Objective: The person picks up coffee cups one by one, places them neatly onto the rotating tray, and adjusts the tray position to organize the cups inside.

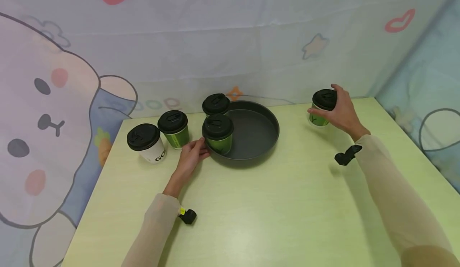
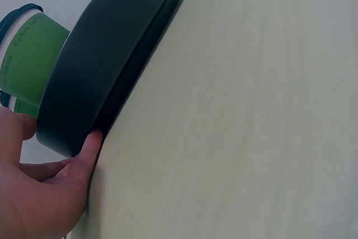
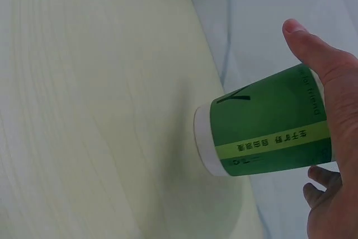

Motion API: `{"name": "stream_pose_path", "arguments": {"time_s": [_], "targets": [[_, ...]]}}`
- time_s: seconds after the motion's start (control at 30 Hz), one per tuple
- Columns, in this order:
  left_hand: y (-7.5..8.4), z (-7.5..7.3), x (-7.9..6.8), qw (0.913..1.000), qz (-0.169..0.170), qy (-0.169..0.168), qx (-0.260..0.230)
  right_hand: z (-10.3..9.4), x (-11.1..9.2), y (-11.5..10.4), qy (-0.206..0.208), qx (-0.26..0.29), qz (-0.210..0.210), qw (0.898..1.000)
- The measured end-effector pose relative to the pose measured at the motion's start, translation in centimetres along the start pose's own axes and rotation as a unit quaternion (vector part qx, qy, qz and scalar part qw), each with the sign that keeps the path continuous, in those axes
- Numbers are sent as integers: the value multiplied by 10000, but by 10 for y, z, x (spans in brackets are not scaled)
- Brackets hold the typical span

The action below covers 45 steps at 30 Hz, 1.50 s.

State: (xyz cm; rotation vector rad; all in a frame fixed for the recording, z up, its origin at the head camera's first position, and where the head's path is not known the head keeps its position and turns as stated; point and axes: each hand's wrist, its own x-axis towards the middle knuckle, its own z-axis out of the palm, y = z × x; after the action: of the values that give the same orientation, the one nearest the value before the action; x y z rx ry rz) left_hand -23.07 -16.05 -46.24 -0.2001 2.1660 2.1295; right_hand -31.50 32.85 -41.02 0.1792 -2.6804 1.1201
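Observation:
My left hand grips the near-left edge of a round dark cake pan, thumb at the rim and fingers at its underside. A green paper coffee cup with a black lid stands inside the pan, beside that thumb. Behind it is another black-lidded cup, mostly hidden; whether it stands in the pan I cannot tell. At the right back, my right hand holds a green coffee cup near its black lid, thumb on one side and fingers on the other. Its base appears slightly above the table.
Left of the pan stand a green cup and a white cup, both black-lidded. The pale wooden table ends at a printed cloth backdrop at the back. Another cloth hangs along the right side.

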Motion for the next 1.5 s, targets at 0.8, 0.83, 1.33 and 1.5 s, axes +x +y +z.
{"name": "stream_pose_path", "arguments": {"time_s": [0.8, 0.83, 1.33, 1.5], "targets": [[2, 1, 0, 10000, -36, -13, 53, 0, -3, 6, 171, 428, 302, 9985], [2, 1, 0, 10000, -37, -19, 55, -1, -3, 5, 173, 454, 292, 9984], [1, 0, 1, 10000, -3, -85, -23, -6, -2, -34, 150, 719, -158, 9972], [1, 0, 0, 10000, 24, -91, 2, -6, -4, -59, 139, 871, -411, 9953]]}}
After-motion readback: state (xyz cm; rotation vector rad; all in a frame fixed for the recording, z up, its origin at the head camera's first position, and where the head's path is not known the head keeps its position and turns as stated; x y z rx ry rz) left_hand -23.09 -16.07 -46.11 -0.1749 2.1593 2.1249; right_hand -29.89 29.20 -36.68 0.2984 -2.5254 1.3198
